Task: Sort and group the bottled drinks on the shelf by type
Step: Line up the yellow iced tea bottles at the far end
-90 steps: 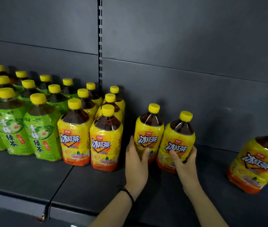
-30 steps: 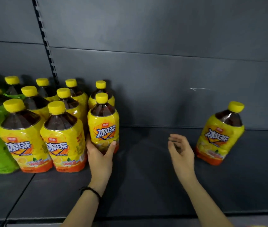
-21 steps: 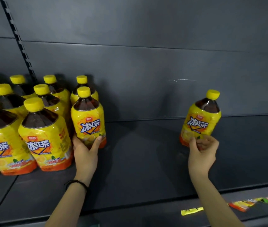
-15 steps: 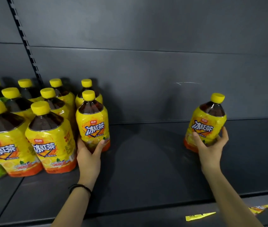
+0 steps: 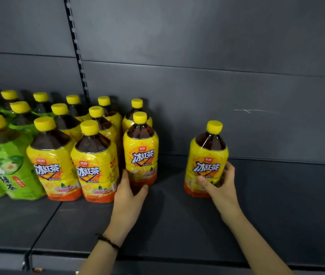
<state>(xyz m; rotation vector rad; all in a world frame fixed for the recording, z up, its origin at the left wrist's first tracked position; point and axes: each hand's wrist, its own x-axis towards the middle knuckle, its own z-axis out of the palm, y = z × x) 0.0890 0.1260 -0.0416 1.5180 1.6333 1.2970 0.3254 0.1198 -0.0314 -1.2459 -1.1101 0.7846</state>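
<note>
Each hand grips a yellow-labelled bottle: left hand (image 5: 128, 197) one (image 5: 140, 155), right hand (image 5: 218, 185) another (image 5: 207, 155).

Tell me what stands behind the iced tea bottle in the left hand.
One more yellow-label bottle stands right behind the front bottle that the left hand grips. Only its cap and shoulders show; the rest is covered.

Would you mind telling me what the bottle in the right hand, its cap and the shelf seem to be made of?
Bottle: probably clear plastic, see-through at the neck, under a glossy yellow film label. Cap: matte yellow plastic. Shelf: likely painted metal, dark grey, dull sheen.
</note>
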